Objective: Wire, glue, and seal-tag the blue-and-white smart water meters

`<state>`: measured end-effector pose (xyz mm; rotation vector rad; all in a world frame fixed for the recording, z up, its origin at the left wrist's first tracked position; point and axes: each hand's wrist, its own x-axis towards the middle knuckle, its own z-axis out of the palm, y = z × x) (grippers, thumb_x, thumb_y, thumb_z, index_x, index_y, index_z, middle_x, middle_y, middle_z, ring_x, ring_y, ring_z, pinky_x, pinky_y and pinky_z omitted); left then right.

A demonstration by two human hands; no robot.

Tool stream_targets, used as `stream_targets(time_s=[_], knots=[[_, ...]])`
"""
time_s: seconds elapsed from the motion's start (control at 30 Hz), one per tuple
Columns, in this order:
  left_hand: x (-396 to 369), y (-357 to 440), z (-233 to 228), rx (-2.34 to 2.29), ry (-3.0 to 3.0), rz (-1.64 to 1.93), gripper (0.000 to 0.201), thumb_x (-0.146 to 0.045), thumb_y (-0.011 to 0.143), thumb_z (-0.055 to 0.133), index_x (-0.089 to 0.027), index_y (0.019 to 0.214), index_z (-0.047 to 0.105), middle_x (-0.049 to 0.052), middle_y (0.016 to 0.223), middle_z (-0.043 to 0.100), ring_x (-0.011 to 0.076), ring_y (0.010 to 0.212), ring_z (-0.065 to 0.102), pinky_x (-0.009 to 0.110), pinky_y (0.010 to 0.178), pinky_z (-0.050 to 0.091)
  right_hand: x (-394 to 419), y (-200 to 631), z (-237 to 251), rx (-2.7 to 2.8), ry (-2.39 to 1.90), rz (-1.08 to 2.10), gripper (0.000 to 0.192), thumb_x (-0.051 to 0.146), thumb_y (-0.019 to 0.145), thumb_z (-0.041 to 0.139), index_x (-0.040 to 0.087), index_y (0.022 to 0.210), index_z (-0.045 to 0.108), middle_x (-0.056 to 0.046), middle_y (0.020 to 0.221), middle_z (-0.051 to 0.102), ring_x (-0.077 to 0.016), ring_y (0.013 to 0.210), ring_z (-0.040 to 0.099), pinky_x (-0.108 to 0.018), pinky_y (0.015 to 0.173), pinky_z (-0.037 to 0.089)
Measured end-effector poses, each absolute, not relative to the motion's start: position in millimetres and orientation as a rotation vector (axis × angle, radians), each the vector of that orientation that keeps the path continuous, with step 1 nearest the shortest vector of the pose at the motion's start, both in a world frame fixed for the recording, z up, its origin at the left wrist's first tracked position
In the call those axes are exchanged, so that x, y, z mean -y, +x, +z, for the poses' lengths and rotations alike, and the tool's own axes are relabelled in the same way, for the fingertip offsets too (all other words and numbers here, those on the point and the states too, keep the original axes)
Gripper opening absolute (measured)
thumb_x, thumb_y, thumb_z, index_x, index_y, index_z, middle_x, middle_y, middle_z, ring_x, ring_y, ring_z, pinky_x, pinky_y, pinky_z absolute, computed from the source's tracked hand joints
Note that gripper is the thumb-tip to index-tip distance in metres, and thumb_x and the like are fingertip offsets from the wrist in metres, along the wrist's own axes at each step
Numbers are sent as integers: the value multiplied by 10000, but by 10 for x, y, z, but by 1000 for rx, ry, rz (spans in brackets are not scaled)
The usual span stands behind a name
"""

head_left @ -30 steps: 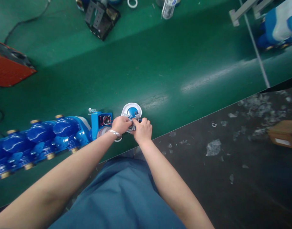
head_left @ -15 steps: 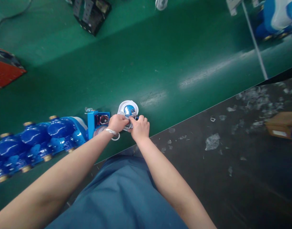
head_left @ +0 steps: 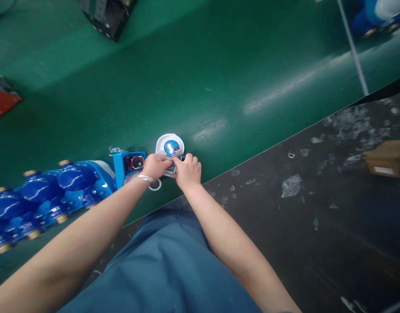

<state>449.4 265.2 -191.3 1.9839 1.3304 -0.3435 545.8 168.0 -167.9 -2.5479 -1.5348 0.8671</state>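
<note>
The left hand [head_left: 154,166] and right hand [head_left: 188,171], fingers nearly closed, grip a blue-domed round white plastic housing [head_left: 171,147]. Left of it sits an open rectangular blue box [head_left: 119,166].

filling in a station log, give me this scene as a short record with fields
left hand: holding near side of white housing with blue dome; bracelet at wrist
right hand: holding same housing, beside left hand
left of hands: open blue box with red wires, row of blue units
surface: green bench
beyond bench edge: dark floor, plastic scraps, brown box
</note>
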Motion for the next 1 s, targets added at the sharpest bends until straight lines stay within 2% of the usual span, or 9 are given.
stream_targets(time_s=[0.13, 0.37, 0.7, 0.9, 1.0], knots=[[-2660, 4504, -1892, -1333, 1972, -345, 257, -350, 603, 420, -156, 445, 481, -8, 436, 446, 109, 480, 404, 239, 470, 262, -1682, 5458, -1675, 1541, -2549, 882, 457, 440, 738, 584, 384, 1170, 445, -54, 996, 421, -200, 899, 420, -304, 714, 358], [-2655, 4531, -1838, -1331, 1948, -332, 247, -339, 586, 424, -152, 436, 483, -6, 411, 437, 110, 452, 399, 242, 450, 245, -1669, 5464, -1675, 1516, -2524, 843, 313, 398, 834, 444, 373, 1145, 473, -55, 971, 421, -193, 881, 423, -301, 701, 357], [-2648, 4548, -1793, -1346, 1907, -273, 220, -286, 580, 458, -149, 408, 468, -22, 387, 412, 92, 428, 370, 237, 430, 243, -1660, 5460, -1672, 1515, -2509, 850, 309, 376, 836, 447, 367, 1144, 473, -59, 973, 423, -197, 885, 424, -307, 699, 362], [-2652, 4543, -1778, -1390, 1847, -241, 192, -264, 569, 479, -141, 423, 498, -26, 388, 416, 92, 432, 368, 234, 431, 256, -1655, 5458, -1686, 1510, -2507, 891, 402, 386, 786, 535, 366, 1176, 442, -58, 1016, 417, -202, 914, 413, -312, 725, 360], [-2653, 4546, -1770, -1404, 1831, -217, 191, -266, 559, 489, -141, 416, 495, -29, 389, 412, 86, 431, 360, 230, 431, 259, -1654, 5457, -1702, 1505, -2498, 884, 370, 384, 801, 510, 364, 1166, 452, -57, 1014, 418, -202, 910, 413, -313, 725, 358]])
